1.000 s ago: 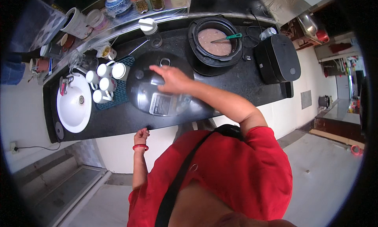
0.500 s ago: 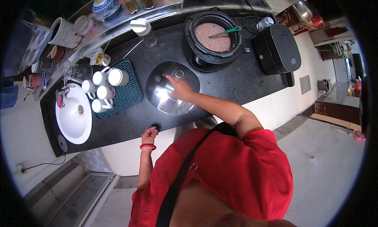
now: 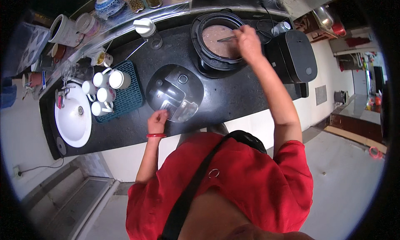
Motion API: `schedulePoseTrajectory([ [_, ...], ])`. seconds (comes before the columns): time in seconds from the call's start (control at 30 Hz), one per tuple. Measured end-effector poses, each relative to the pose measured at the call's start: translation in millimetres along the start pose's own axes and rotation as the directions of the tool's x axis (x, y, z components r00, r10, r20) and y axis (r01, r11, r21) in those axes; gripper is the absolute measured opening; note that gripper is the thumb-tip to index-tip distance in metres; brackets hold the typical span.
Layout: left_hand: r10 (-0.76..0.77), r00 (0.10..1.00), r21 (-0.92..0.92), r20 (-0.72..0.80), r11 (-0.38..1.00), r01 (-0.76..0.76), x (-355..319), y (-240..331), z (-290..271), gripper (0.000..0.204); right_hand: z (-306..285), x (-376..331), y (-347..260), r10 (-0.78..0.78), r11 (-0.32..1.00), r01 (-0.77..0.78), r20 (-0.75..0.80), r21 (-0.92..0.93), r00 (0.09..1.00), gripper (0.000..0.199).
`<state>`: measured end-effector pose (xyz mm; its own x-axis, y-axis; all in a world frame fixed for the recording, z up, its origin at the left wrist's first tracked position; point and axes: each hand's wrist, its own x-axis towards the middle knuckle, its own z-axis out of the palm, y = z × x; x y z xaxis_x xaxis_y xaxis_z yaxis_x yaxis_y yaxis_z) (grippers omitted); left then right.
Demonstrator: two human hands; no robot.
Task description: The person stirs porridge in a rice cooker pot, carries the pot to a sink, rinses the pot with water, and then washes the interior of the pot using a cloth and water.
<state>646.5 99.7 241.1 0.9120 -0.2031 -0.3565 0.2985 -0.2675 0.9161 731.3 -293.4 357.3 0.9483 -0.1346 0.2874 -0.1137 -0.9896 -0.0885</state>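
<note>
An open black electric cooker (image 3: 199,48) stands at the back of the counter, holding pinkish-brown porridge (image 3: 214,37). My right hand (image 3: 250,43) is closed over the cooker's right rim, gripping a utensil (image 3: 226,39). Only its thin stem shows; the handle is inside my hand and the head is sunk in the porridge. My left hand (image 3: 156,121), with a red bangle at the wrist, has bent fingers at the near left edge of a dark rounded appliance (image 3: 194,91) with a shiny panel. I cannot tell whether the fingertips touch it.
White mugs (image 3: 120,79) stand on a teal drying tray (image 3: 132,95) beside a white sink (image 3: 85,127). A white-lidded clear jug (image 3: 155,41) is behind. Right of the cooker stand a closed black appliance (image 3: 293,57) and a cable. Jars (image 3: 132,0) line the back shelf.
My right hand has left the rounded appliance, moved up and right, and taken hold of the green-handled utensil in the cooker. My left hand has moved up to the appliance's near edge.
</note>
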Motion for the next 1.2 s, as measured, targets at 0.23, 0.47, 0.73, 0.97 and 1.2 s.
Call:
schedulePoseTrajectory([
  [0.23, 0.185, 0.982, 0.047, 0.037, 0.981, -0.187, 0, 46, 83, 0.013, 25, 21, 71, -0.045, 0.994, 0.068, 0.244, -0.087, 0.969, 0.025],
  [0.47, 0.219, 0.975, 0.046, 0.028, 0.974, -0.220, 10, 41, 121, 0.011, -12, 27, 34, -0.107, 0.985, -0.001, 0.630, 0.170, 0.769, 0.028],
  [0.73, 0.242, 0.968, -0.005, -0.072, 0.970, -0.243, 46, 98, 146, 0.019, -35, 10, 44, -0.492, 0.870, 0.486, 0.149, 0.081, 0.858, 0.028],
  [0.97, 0.322, 0.940, 0.035, -0.113, 0.947, -0.321, 87, 112, 162, 0.041, -17, 27, 49, -0.703, 0.680, 0.705, 0.094, -0.202, 0.705, 0.030],
  [1.2, 0.420, 0.897, 0.300, -0.138, 0.881, -0.367, 103, 107, 174, 0.046, 2, 31, 69, -0.663, 0.702, 0.707, 0.285, -0.083, 0.692, 0.019],
])
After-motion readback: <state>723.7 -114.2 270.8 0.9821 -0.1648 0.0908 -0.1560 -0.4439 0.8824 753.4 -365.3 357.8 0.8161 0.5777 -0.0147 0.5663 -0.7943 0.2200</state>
